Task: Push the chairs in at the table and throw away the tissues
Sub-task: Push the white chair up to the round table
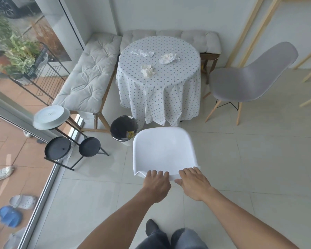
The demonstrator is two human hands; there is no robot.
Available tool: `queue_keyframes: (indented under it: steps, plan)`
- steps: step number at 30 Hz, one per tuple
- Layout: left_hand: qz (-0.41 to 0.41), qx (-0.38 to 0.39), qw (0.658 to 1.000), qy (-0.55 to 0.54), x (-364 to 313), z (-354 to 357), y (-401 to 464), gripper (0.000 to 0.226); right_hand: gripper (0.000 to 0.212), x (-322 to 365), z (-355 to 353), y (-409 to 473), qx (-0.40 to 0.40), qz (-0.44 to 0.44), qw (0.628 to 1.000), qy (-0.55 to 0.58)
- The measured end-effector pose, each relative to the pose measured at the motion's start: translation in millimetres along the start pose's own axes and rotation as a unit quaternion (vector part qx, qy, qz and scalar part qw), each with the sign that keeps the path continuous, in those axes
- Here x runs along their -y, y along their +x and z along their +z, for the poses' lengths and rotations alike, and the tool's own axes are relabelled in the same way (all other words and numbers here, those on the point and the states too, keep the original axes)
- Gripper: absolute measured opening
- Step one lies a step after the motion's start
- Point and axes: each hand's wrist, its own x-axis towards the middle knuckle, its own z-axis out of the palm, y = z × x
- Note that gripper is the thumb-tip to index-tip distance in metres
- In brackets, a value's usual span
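Observation:
A white plastic chair [164, 150] stands in front of me, its seat facing the round table [159, 72] with the dotted cloth. Both hands grip the top of its backrest: my left hand [157, 186] and my right hand [194, 184], fingers curled over the edge. The chair stands a little back from the table. A grey chair [249, 78] stands at the table's right, turned partly away. Three crumpled white tissues lie on the tabletop: one at the back left [142, 53], one at the back right [169, 58], one nearer the front [147, 70].
A black-lined bin [124, 129] stands on the floor left of the white chair, by the table's cloth. A cushioned corner bench [86, 78] wraps the table's left and back. A black plant stand [73, 146] and a glass sliding door are at the left. Wooden poles lean at the right.

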Motion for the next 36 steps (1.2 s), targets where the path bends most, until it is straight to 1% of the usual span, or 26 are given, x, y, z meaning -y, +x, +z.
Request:
queue_keyframes:
  steps: [9,17,25,36]
  plan:
    - [0.023,-0.013,0.999,0.023,50,-23,54,0.011,0.045,-9,-28,66,-0.004,0.016,1.0,0.011]
    - [-0.018,-0.023,0.999,0.017,92,-59,122,0.016,0.048,-41,-60,146,-0.005,0.016,1.0,0.015]
    - [-0.049,0.005,0.999,-0.001,125,-86,188,0.023,0.047,-65,-92,210,0.013,0.032,0.999,0.029]
    - [-0.01,0.007,1.0,-0.007,186,-117,269,0.024,0.045,-92,-125,296,0.021,0.064,0.997,0.044]
